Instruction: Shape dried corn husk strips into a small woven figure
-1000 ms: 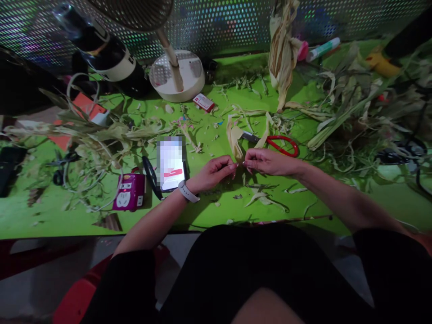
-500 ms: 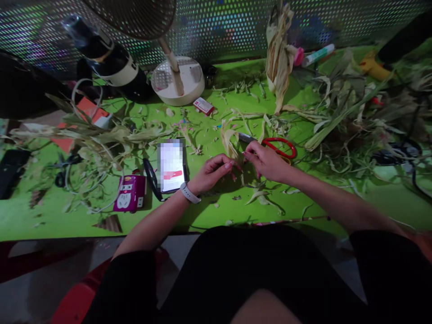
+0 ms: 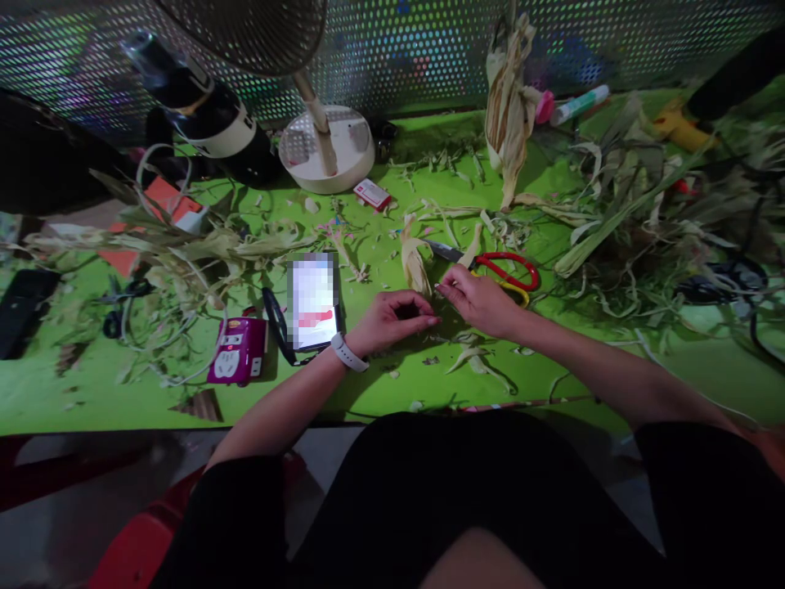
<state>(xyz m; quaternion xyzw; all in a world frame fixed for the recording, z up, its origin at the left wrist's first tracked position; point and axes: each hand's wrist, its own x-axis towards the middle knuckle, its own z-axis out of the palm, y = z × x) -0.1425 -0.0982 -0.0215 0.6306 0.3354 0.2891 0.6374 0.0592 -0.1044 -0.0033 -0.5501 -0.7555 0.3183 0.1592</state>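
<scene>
My left hand, with a pale band at the wrist, is closed in a pinch just above the green table. Opposite it, my right hand has its thumb and fingertips pressed together. Whatever lies in either pinch is too small to make out. A dry corn husk piece lies just beyond the fingertips, its near end beside my left hand. Scissors with red and yellow handles lie behind my right hand, partly covered by it. Curled husk scraps are in front of my hands.
A phone and purple power socket are at left. Behind stand a fan, dark bottle and upright husk bundle. Husk heaps fill the right; a yellow-and-black tool is behind them.
My left hand has shifted slightly down and right, its fingers rounding more. My right hand has dropped a little, showing more of the scissors. The husk piece now shows more fully.
</scene>
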